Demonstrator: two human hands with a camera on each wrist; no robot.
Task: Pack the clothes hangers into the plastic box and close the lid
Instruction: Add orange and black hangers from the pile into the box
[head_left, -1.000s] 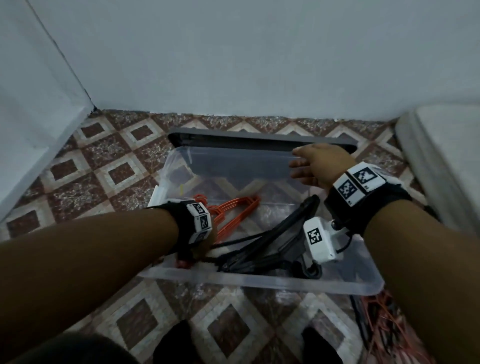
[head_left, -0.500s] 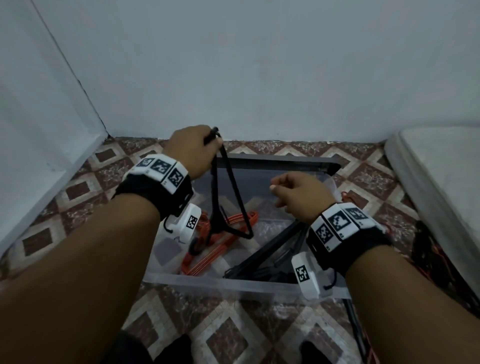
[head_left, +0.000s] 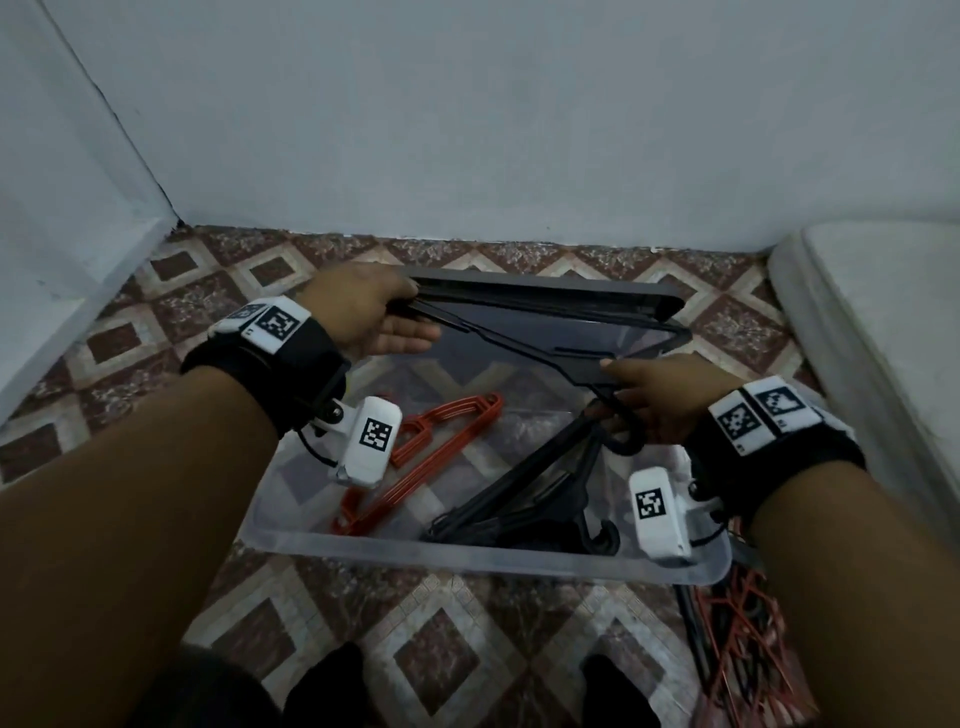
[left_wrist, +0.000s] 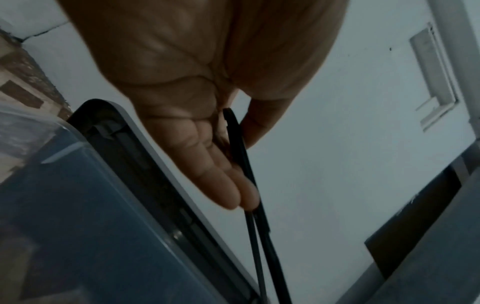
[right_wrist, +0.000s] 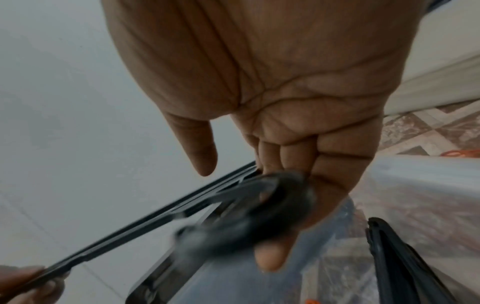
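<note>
A tiled floor (head_left: 426, 613) carries a clear plastic box (head_left: 483, 558), taken here as the landmark; a white mattress edge (head_left: 857, 332) lies to the right of the box. The dark lid (head_left: 545, 304) is propped up along the far rim of the box, so closing is judged not yet begun. Inside the box, a bundle of black hangers (head_left: 524, 499) is seen at the near right and orange hangers (head_left: 441, 447) at the near left; a further tangle of red and black hangers (head_left: 743, 639) remains on the floor past the near right corner of the box. One black hanger (head_left: 519, 338) is held level above the far half of the box: one end is pinched between thumb and fingers of the left hand (head_left: 363, 312), and the hook end is grasped in the curled fingers of the right hand (head_left: 654, 400). The packing step is judged to be in hand. The next move would call for the hanger to be lowered flat onto the black bundle, with its hook kept from snagging, and then released.
</note>
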